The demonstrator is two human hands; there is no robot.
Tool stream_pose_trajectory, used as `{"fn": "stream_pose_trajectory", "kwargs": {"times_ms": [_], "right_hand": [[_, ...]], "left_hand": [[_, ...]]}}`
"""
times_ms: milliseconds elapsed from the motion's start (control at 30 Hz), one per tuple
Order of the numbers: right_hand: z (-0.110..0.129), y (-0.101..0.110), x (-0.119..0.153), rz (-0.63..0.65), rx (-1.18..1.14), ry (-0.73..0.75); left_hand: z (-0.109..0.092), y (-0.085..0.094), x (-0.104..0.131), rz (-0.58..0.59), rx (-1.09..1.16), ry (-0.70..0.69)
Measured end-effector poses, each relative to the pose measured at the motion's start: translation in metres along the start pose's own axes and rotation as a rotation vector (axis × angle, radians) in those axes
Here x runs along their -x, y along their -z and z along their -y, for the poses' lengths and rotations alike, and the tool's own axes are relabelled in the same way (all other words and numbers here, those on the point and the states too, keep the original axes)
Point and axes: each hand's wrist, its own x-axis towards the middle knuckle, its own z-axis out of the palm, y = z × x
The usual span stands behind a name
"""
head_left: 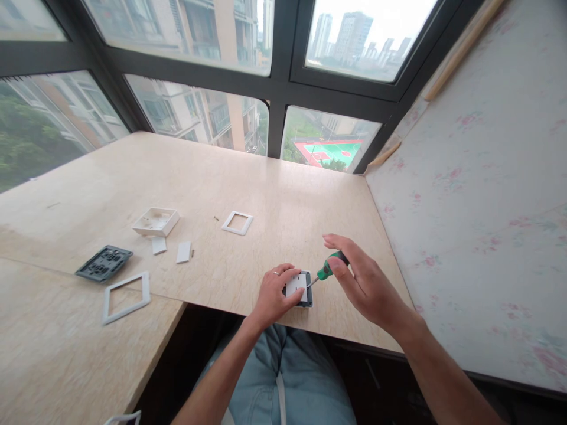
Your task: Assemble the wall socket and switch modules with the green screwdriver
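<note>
A socket module (296,285) with a white face and dark grey frame lies on the marble-patterned sill near its front edge. My left hand (275,294) grips it from the left, thumb and fingers on its face. In my right hand (364,282) is a green and black screwdriver (326,269), held with the thumb and some fingers around the handle. Its metal shaft slants down to the left, and the tip meets the right side of the module. What the tip touches there is too small to tell.
On the sill (212,171) to the left are a white box (156,221), two white plates (183,252), a dark grey frame (104,263), a white frame (106,304) and a smaller one (237,213). A papered wall (478,224) rises at right; windows stand behind.
</note>
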Motion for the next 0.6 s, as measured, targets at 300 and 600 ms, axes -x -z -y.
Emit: {"fn": "stream_pose_trajectory", "kwargs": {"times_ms": [300, 600], "right_hand": [[0.004, 0.012, 0.002, 0.249, -0.301, 0.063], [0.008, 0.033, -0.001, 0.389, -0.143, -0.038]], "left_hand": [[0.0, 0.001, 0.0, 0.006, 0.013, -0.007], [0.0, 0.001, 0.0, 0.019, 0.015, 0.001]]}}
